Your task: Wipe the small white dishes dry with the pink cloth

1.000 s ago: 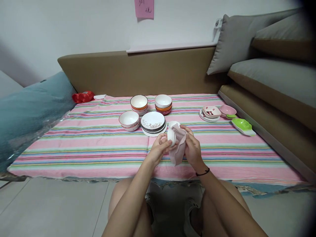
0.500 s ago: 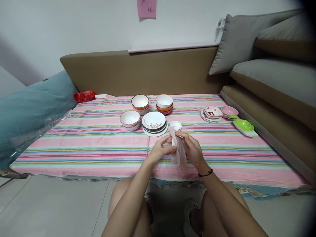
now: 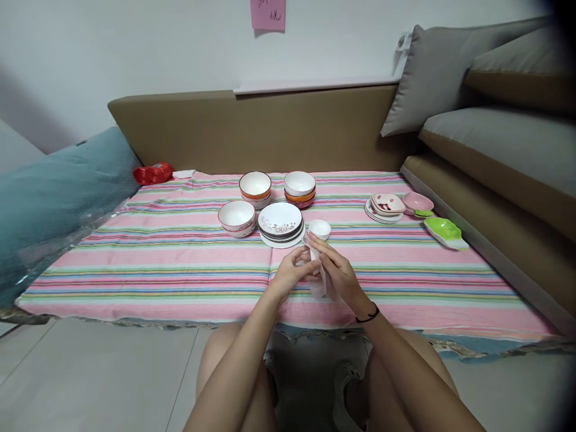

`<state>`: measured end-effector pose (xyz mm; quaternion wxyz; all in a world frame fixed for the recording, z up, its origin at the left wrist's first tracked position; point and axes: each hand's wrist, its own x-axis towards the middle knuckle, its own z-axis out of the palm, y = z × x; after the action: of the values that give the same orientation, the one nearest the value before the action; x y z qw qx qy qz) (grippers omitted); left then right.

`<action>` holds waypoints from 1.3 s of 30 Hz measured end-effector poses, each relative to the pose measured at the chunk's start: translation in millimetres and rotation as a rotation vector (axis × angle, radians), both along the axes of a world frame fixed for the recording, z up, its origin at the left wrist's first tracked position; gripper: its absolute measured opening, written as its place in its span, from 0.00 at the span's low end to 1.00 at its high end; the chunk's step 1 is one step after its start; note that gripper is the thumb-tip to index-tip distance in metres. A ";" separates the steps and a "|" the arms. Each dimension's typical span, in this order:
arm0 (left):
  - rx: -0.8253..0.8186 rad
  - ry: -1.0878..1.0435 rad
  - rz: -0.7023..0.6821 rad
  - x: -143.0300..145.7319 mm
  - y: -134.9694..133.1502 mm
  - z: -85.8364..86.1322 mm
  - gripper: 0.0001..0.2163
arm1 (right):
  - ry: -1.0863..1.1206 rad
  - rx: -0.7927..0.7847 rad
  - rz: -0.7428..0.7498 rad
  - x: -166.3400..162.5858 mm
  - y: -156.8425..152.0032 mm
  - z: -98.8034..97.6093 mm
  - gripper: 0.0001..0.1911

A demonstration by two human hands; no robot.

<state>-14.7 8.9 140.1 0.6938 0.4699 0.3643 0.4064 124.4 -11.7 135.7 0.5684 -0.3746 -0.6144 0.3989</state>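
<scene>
Thin white tissue (image 3: 318, 287) hangs between my two hands, just above the front part of the striped cloth. My left hand (image 3: 290, 275) is closed on its left side with thumb and fingers curled; whether something small is inside the tissue is hidden. My right hand (image 3: 341, 275) presses the tissue from the right, fingers together and pointing forward. Right beyond my fingertips stands a stack of small white bowls (image 3: 320, 228). Behind my left hand is a stack of plates (image 3: 279, 219), the top one white with a flower pattern.
Stacked bowls (image 3: 255, 185), more bowls (image 3: 299, 183) and red-rimmed bowls (image 3: 236, 217) stand around the plates. At right are small dishes (image 3: 387, 204), a pink bowl (image 3: 418, 203) and a green dish (image 3: 444, 230). Grey cushions (image 3: 499, 138) bound the right side; a red bundle (image 3: 153, 174) lies far left.
My right hand has shifted left and slightly forward over the tissue, its fingers now flatter against it. The tissue is more bunched and shows less. My left hand has hardly moved.
</scene>
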 end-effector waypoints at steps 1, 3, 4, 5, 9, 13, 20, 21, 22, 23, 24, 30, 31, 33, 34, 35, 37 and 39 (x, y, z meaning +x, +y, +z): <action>0.029 0.025 0.044 0.7 0.7 -1.6 0.28 | 0.033 -0.052 -0.009 -0.3 1.7 -1.3 0.21; 0.090 0.063 0.123 1.9 2.1 -3.8 0.32 | 0.081 -0.124 -0.015 0.3 4.5 -3.4 0.23; 0.111 0.069 0.144 2.3 2.7 -4.2 0.33 | 0.093 -0.142 -0.012 1.0 5.3 -4.2 0.24; 0.122 0.068 0.150 2.4 3.1 -4.0 0.32 | 0.095 -0.147 -0.010 1.7 5.6 -4.8 0.24; 0.090 0.057 0.113 1.0 2.9 -0.1 0.27 | 0.064 -0.063 -0.055 3.2 2.9 -5.3 0.20; 0.042 0.025 0.072 -0.2 0.8 3.3 0.26 | 0.016 0.091 -0.073 3.5 -0.9 -3.3 0.12; 0.089 0.094 0.028 -1.0 2.9 -4.4 0.30 | 0.004 0.114 -0.091 3.4 0.7 0.7 0.15; 0.110 0.116 0.025 -1.1 3.3 -5.9 0.32 | 0.012 0.089 -0.102 3.4 1.5 0.5 0.15; 0.119 0.133 0.030 -1.1 3.6 -7.1 0.33 | 0.017 0.071 -0.112 3.5 2.3 0.3 0.15; 0.115 0.140 0.039 -1.0 3.6 -7.6 0.33 | 0.018 0.067 -0.122 3.8 2.9 0.0 0.14; 0.095 0.136 0.051 -1.0 3.5 -7.3 0.32 | 0.014 0.077 -0.126 4.2 3.3 -0.2 0.13; 0.028 0.069 0.045 -2.1 2.4 1.6 0.25 | -0.022 0.206 -0.065 7.7 1.4 0.0 0.08; 0.041 0.067 0.027 -2.3 2.3 2.4 0.25 | -0.001 0.202 -0.076 8.1 1.0 0.0 0.08; 0.058 0.070 -0.017 -2.5 2.2 2.3 0.26 | 0.052 0.186 -0.125 8.6 0.9 -0.1 0.08; 0.061 0.072 -0.035 -2.3 2.1 1.6 0.27 | 0.071 0.181 -0.156 8.6 1.0 -0.3 0.07; 0.060 0.075 -0.046 -2.1 2.1 0.6 0.28 | 0.076 0.177 -0.185 8.7 1.2 -0.5 0.06; 0.053 0.083 -0.047 -1.7 2.4 -1.6 0.30 | 0.048 0.170 -0.212 8.7 1.7 -0.7 0.08; 0.054 0.091 -0.035 -2.0 3.2 -3.2 0.31 | -0.002 0.170 -0.184 8.9 1.7 -0.6 0.09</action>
<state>-16.7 12.1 136.9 0.6705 0.5127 0.3761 0.3822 133.2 -10.0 135.1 0.6319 -0.3801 -0.6096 0.2909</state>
